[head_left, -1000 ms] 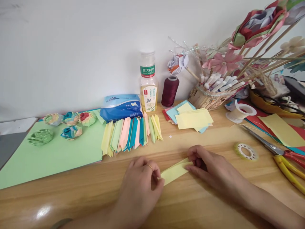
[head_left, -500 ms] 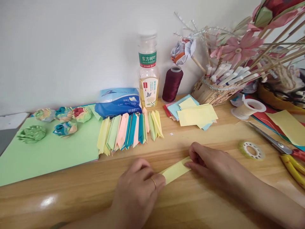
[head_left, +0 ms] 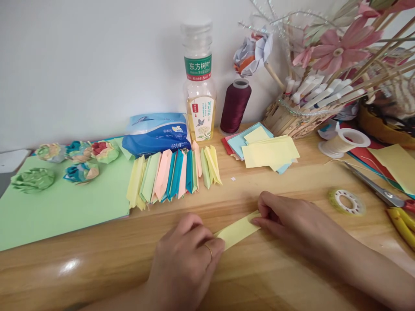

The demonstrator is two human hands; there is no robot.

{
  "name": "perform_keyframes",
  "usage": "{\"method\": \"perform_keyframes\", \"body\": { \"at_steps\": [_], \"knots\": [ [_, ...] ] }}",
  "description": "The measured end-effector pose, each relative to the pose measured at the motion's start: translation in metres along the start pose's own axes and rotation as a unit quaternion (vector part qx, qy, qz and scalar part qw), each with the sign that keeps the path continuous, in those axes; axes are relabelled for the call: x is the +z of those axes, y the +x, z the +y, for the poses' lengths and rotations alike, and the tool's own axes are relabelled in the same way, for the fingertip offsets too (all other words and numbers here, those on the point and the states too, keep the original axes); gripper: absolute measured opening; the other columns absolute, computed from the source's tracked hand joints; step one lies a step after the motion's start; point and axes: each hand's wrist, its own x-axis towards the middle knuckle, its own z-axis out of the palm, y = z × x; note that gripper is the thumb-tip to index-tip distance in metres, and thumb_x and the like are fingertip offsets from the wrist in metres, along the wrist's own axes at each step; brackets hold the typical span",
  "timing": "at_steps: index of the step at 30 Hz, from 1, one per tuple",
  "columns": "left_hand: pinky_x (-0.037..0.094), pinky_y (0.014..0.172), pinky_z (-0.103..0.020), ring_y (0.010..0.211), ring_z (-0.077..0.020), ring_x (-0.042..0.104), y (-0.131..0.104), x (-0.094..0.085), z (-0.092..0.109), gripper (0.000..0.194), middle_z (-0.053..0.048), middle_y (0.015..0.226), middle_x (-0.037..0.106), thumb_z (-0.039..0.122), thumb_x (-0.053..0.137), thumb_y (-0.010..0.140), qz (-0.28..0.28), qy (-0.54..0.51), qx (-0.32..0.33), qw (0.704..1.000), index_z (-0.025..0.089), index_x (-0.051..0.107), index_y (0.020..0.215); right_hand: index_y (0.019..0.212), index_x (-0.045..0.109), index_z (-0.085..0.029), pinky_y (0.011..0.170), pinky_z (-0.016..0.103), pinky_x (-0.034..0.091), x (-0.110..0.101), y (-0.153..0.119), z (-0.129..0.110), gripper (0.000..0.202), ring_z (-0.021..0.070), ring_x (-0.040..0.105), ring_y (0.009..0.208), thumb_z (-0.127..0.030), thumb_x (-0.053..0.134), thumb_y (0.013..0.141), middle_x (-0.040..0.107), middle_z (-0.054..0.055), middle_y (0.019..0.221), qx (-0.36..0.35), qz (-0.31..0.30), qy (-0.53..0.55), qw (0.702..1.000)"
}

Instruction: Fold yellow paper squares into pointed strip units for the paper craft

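A narrow yellow paper strip (head_left: 238, 231) lies slantwise low over the wooden table between my hands. My left hand (head_left: 188, 255), with a ring on one finger, is closed on its left end. At the other end my right hand (head_left: 285, 220) pinches the strip between thumb and curled fingers. Both hands hide the strip's ends. Beyond them stands a row of folded paper pieces (head_left: 175, 175) in yellow, green, pink and blue. Behind my right hand lies a small stack of paper rectangles, with yellow sheets (head_left: 272, 151) on top.
Folded paper flowers (head_left: 81, 172) rest on green paper (head_left: 74, 211) at left. A tissue pack (head_left: 155, 134), tea bottle (head_left: 200, 86) and maroon thread spool (head_left: 236, 106) line the wall. At right are a tape roll (head_left: 346, 202), scissors (head_left: 382, 190), white spool (head_left: 345, 142) and marker basket (head_left: 292, 116).
My view has shifted slightly, so the background things sit a little differently. Both hands keep their hold on the yellow strip, with hardly any movement.
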Motion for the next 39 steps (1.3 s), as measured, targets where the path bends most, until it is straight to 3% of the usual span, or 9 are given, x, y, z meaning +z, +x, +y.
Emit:
{"method": "perform_keyframes", "body": {
  "at_steps": [15,21,28,30,32,34,36,39],
  "knots": [
    [0.04,0.051,-0.022,0.069,-0.0171,0.05,0.0,0.0,0.0,0.026,-0.001,0.061,0.06,0.011,0.045,0.087,-0.011,-0.002,0.005,1.0,0.021,0.068,0.08,0.072,0.042,-0.025,0.046,0.027,0.021,-0.004,0.001,-0.007,0.013,0.0171,0.054,0.049,-0.027,0.052,0.081,0.058,-0.004,0.056,-0.03,0.005,-0.083,0.996],
    [0.042,0.053,-0.022,0.068,-0.0169,0.05,0.0,0.002,0.001,0.028,-0.001,0.058,0.057,0.008,0.044,0.086,0.009,0.001,0.009,1.0,0.021,0.067,0.077,0.071,0.042,-0.025,0.046,0.027,0.019,-0.007,0.003,-0.01,0.016,0.0177,0.055,0.05,-0.026,0.056,0.079,0.056,-0.003,0.056,-0.021,0.005,-0.104,0.994],
    [0.041,0.048,-0.022,0.07,-0.0178,0.051,-0.005,0.006,0.003,0.026,-0.001,0.062,0.056,0.005,0.046,0.081,-0.003,0.11,0.032,0.993,0.019,0.061,0.066,0.07,0.041,-0.023,0.048,0.025,0.021,-0.009,0.004,-0.007,0.02,0.0152,0.05,0.051,-0.027,0.057,0.082,0.056,-0.003,0.059,-0.015,-0.01,-0.097,0.995],
    [0.047,0.058,-0.026,0.081,-0.0199,0.054,-0.006,0.008,0.002,0.026,-0.003,0.076,0.061,0.004,0.044,0.082,0.013,0.16,0.079,0.984,0.018,0.06,0.065,0.071,0.041,-0.023,0.049,0.024,0.024,-0.008,0.003,-0.006,0.02,0.0144,0.05,0.053,-0.028,0.056,0.083,0.056,-0.003,0.062,-0.008,-0.016,-0.079,0.997],
    [0.048,0.082,-0.037,0.101,-0.024,0.052,-0.008,0.009,0.001,0.027,-0.005,0.094,0.064,0.005,0.041,0.086,0.03,0.173,0.144,0.974,0.017,0.063,0.075,0.072,0.042,-0.023,0.05,0.024,0.026,-0.006,0.002,-0.006,0.019,0.0137,0.05,0.055,-0.029,0.055,0.084,0.057,-0.003,0.065,-0.006,-0.01,-0.055,0.998],
    [0.037,0.098,-0.048,0.116,-0.0268,0.045,-0.008,0.01,0.0,0.026,-0.005,0.106,0.063,0.008,0.039,0.09,0.005,0.165,0.179,0.97,0.017,0.063,0.096,0.073,0.042,-0.022,0.051,0.024,0.028,-0.005,0.001,-0.006,0.019,0.0133,0.05,0.056,-0.031,0.054,0.085,0.057,-0.003,0.066,-0.005,0.004,-0.035,0.999],
    [0.032,0.101,-0.053,0.121,-0.0278,0.041,-0.008,0.009,-0.001,0.029,-0.004,0.109,0.063,0.011,0.039,0.092,-0.047,0.167,0.182,0.968,0.019,0.056,0.114,0.072,0.044,-0.022,0.051,0.023,0.029,-0.005,0.001,-0.005,0.019,0.0132,0.05,0.056,-0.031,0.054,0.085,0.057,-0.004,0.065,-0.002,0.013,-0.021,1.0],
    [0.031,0.1,-0.059,0.124,-0.0305,0.039,-0.008,0.006,-0.003,0.033,-0.006,0.114,0.061,0.013,0.042,0.092,-0.102,0.183,0.17,0.963,0.021,0.052,0.123,0.074,0.047,-0.022,0.051,0.023,0.033,-0.004,-0.002,-0.003,0.015,0.0136,0.052,0.058,-0.031,0.053,0.085,0.059,-0.003,0.066,0.005,0.044,-0.013,0.999]
  ]
}}
